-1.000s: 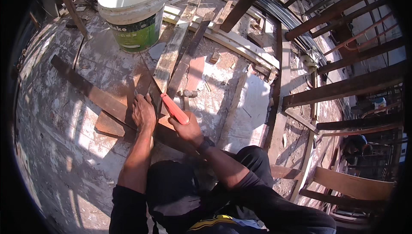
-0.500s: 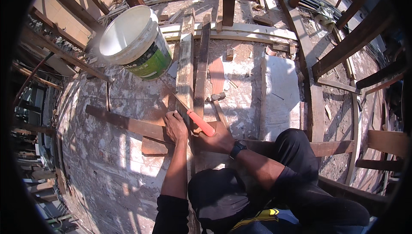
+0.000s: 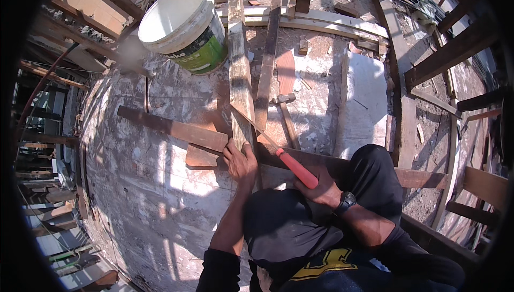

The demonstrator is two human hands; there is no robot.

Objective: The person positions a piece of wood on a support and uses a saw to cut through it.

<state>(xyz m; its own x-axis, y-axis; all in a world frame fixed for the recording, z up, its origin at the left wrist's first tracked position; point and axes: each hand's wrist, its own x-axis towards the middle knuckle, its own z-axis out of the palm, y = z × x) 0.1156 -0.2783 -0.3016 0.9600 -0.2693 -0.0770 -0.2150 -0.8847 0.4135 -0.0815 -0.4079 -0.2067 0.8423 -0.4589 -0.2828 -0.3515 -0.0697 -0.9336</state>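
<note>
My right hand (image 3: 323, 187) is closed round the red handle of a handsaw (image 3: 295, 167). Its narrow blade, seen almost edge-on, slants up and left across a weathered wooden beam (image 3: 239, 67). Below the blade, my left hand (image 3: 241, 162) presses on that beam, its fingers curled over the wood. The beam lies over a darker plank (image 3: 171, 128) that runs crosswise, with a reddish block (image 3: 201, 156) under it. Beside the beam lies a second dark length of wood (image 3: 267, 61). A hammer (image 3: 289, 126) rests on the floor to the right.
A white bucket with a green label (image 3: 201, 53) stands beyond the beam on the left. A pale slab (image 3: 365, 99) lies to the right. Upright dark posts (image 3: 452, 53) and timber strips (image 3: 316, 21) surround the dusty floor.
My right hand has drawn the saw back toward my body and right, exposing more blade. My left hand stays at the beam. The whole view has shifted slightly.
</note>
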